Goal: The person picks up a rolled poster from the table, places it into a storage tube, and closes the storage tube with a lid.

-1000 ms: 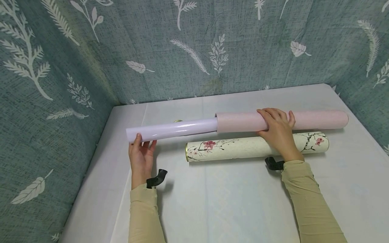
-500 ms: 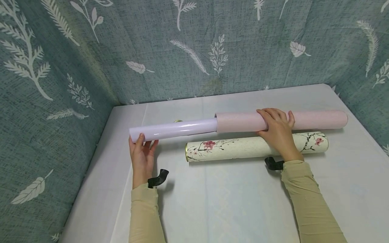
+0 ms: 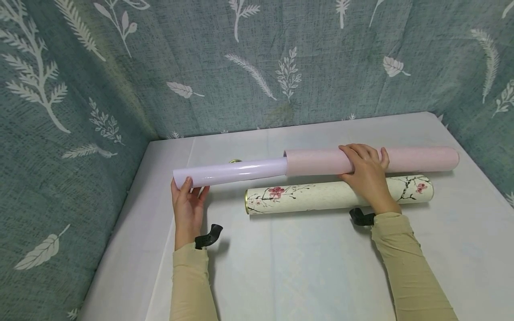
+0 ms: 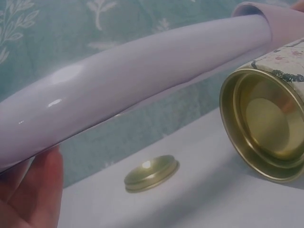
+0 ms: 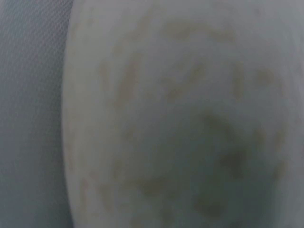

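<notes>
A glossy white paper roll point(image 3: 237, 171) sticks out of the open left end of a pink tube point(image 3: 421, 159); its right part is hidden inside. My left hand point(image 3: 188, 209) holds the roll near its outer end, thumb in front and fingers beneath. My right hand point(image 3: 367, 176) grips the pink tube around its middle from above. Just in front lies a cream tube point(image 3: 305, 199) with a plum-blossom print, passing under my right wrist. Its gold end point(image 4: 268, 123) faces the left wrist view. The right wrist view holds only a blurred close-up of the cream tube point(image 5: 180, 95).
Behind the paper roll, a round gold lid point(image 4: 151, 173) lies on the white table point(image 3: 305, 263). Green leaf-print cloth point(image 3: 257, 67) rises along the table's back and left side.
My left hand has moved slightly right with the paper roll, so a shorter length shows outside the pink tube. My right hand and the cream tube stay in place.
</notes>
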{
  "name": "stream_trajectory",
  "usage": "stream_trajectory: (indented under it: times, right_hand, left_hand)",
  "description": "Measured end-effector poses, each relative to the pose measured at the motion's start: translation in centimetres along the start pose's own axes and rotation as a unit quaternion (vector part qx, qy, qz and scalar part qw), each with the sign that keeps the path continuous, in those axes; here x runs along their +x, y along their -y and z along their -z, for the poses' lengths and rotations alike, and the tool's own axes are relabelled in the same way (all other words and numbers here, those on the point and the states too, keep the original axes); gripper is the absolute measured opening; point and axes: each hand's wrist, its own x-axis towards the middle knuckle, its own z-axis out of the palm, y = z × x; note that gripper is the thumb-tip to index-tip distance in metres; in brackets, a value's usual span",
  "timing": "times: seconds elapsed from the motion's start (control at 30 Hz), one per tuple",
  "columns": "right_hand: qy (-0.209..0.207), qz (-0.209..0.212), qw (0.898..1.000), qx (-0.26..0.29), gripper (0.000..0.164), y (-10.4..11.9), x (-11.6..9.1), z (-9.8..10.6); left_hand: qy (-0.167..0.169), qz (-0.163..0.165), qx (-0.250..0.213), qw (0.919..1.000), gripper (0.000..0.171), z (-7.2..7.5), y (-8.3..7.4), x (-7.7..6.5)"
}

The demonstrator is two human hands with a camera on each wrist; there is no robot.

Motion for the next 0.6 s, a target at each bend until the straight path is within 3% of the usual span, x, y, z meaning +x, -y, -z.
stream_trajectory:
  times: [0.6]
  right_hand:
    - [0.0,-0.002,1.0,0.003,0.07,0.05,-0.1,-0.08]
  left_hand:
    - [0.013,0.02,0.0,0.9997,0.049,-0.01,-0.29,-0.08]
